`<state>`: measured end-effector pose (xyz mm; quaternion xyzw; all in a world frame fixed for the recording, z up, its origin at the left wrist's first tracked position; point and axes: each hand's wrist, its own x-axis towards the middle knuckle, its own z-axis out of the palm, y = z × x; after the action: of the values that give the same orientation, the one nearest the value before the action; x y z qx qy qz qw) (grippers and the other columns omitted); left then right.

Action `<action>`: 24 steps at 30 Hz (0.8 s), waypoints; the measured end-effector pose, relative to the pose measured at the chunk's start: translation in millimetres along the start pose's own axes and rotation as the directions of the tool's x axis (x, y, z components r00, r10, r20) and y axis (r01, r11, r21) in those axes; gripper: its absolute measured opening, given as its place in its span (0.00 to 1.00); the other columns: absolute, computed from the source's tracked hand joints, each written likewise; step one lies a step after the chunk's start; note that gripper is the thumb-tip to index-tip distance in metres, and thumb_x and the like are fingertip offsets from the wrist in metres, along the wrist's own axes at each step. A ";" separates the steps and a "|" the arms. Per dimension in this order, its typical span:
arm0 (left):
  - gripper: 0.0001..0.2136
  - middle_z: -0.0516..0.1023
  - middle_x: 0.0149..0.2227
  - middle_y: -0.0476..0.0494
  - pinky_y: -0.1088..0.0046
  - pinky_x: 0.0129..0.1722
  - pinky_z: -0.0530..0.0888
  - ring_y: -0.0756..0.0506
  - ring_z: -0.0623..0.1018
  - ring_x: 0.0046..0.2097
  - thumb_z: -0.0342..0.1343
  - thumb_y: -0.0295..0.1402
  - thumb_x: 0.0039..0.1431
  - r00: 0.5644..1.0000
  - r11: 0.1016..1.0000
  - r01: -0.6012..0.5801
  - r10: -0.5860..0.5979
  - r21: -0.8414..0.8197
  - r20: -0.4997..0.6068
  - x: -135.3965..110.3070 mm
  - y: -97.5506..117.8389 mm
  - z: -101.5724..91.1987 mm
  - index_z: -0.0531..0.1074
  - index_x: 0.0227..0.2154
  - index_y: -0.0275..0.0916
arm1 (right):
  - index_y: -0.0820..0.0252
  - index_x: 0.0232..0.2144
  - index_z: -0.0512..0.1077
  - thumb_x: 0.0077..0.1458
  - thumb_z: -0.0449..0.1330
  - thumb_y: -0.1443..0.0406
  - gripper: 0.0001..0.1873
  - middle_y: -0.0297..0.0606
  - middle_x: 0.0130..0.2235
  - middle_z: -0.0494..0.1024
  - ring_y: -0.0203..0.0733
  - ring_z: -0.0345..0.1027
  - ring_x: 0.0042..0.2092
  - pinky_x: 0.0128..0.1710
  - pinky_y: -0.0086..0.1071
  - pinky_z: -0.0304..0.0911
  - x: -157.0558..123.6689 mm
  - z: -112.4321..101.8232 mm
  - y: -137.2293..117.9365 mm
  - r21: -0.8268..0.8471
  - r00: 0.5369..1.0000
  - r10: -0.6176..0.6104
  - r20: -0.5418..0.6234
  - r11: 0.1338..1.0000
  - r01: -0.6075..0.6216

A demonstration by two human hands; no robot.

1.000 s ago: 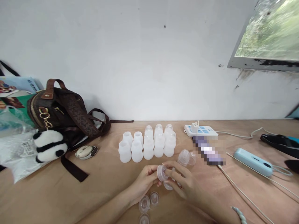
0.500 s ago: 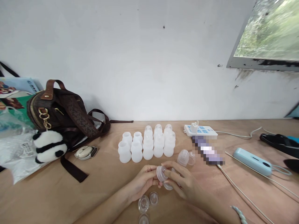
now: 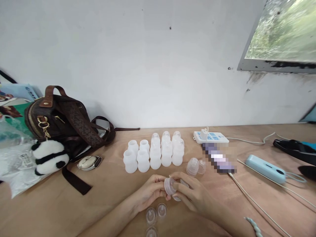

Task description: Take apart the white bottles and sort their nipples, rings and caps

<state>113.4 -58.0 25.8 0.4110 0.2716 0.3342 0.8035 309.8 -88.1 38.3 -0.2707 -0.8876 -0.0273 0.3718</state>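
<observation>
My left hand (image 3: 153, 191) is closed round a whitish ribbed screw ring (image 3: 169, 186), apparently from a baby bottle, tilted on its side. My right hand (image 3: 191, 191) grips the same ring from the right, its index finger at the ring's opening. Another clear piece (image 3: 177, 198) shows partly under the right fingers; its kind is hidden. On the table below my hands lie clear silicone bottle nipples (image 3: 151, 216). Beyond them stand white baby bottles (image 3: 155, 160) in two rows; those on the right have clear domed tops, while the two left columns have bare necks.
Clear domed caps (image 3: 192, 166) lie right of the bottles. A power strip (image 3: 211, 137), a blurred phone (image 3: 218, 158) with a cable and a light blue device (image 3: 265, 169) are farther right. At left sit a brown backpack (image 3: 59, 115), a panda plush (image 3: 50, 157) and a computer mouse (image 3: 87, 162).
The view has shifted slightly. Both hands stay on the ring, which has turned a little, and the right fingers have moved slightly at its opening.
</observation>
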 end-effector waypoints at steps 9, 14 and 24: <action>0.12 0.78 0.26 0.44 0.76 0.25 0.69 0.52 0.73 0.25 0.70 0.36 0.45 0.999 0.999 0.034 -0.033 0.041 -0.042 -1.4 0.8 4.3 0.79 0.26 0.31 | 0.56 0.57 0.63 0.59 0.59 0.68 0.24 0.44 0.47 0.73 0.44 0.73 0.44 0.42 0.35 0.72 -2.1 4.5 -2.2 0.267 0.979 0.192 0.070 0.942 -0.204; 0.10 0.76 0.24 0.48 0.78 0.22 0.68 0.52 0.73 0.23 0.68 0.33 0.42 0.994 0.997 0.074 -0.071 0.029 -0.080 -3.7 -3.7 5.4 0.74 0.25 0.34 | 0.56 0.45 0.71 0.52 0.64 0.67 0.16 0.39 0.40 0.73 0.40 0.70 0.38 0.36 0.31 0.67 3.2 3.0 -6.4 0.392 0.970 0.236 0.059 0.888 -0.240; 0.05 0.72 0.20 0.52 0.79 0.21 0.66 0.53 0.68 0.22 0.59 0.28 0.41 0.992 0.994 0.109 -0.108 0.003 -0.065 -5.8 -7.2 4.1 0.73 0.26 0.35 | 0.58 0.37 0.73 0.46 0.69 0.64 0.14 0.35 0.34 0.73 0.37 0.70 0.33 0.30 0.29 0.67 6.4 2.7 -10.5 0.643 0.886 0.445 0.129 0.643 -0.416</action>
<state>114.9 -67.5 22.8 0.3872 0.3203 0.3023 0.8100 299.1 -93.4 42.2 -0.3256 -0.7419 0.3684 0.4560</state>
